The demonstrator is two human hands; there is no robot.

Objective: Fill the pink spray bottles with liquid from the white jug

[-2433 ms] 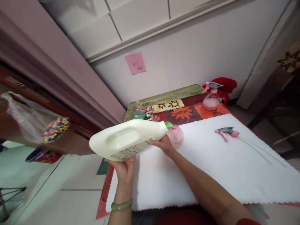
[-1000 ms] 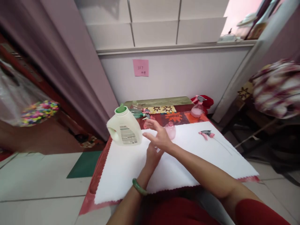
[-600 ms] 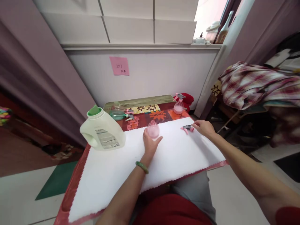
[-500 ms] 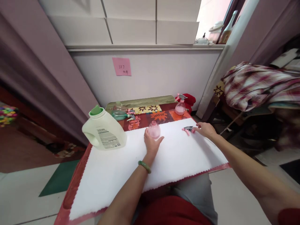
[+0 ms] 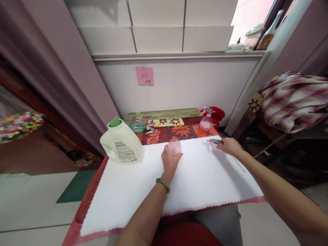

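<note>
Around a small pink see-through bottle [image 5: 175, 146] without its top, my left hand [image 5: 171, 160] is closed; the bottle stands upright on the white mat [image 5: 133, 198]. My right hand [image 5: 229, 146] pinches a pink and grey spray head [image 5: 214, 141] at the right of the mat. A thin tube hangs below that hand, over the mat. To the left stands a large pale green jug [image 5: 124, 145], with a green piece in its mouth. Behind the mat, a pink spray bottle [image 5: 206, 120] with its spray head on stands upright.
At the table's back left lie a green spray bottle [image 5: 138, 127] and a clear one partly hidden behind it. A pink note [image 5: 144, 76] is stuck to the wall. A checked cloth [image 5: 294, 102] hangs at the right, and curtains flank both sides.
My right hand has closed on the spray head and lifted it slightly, with its tube now showing. My left hand stays at the bottle. The whole view has shifted a little.
</note>
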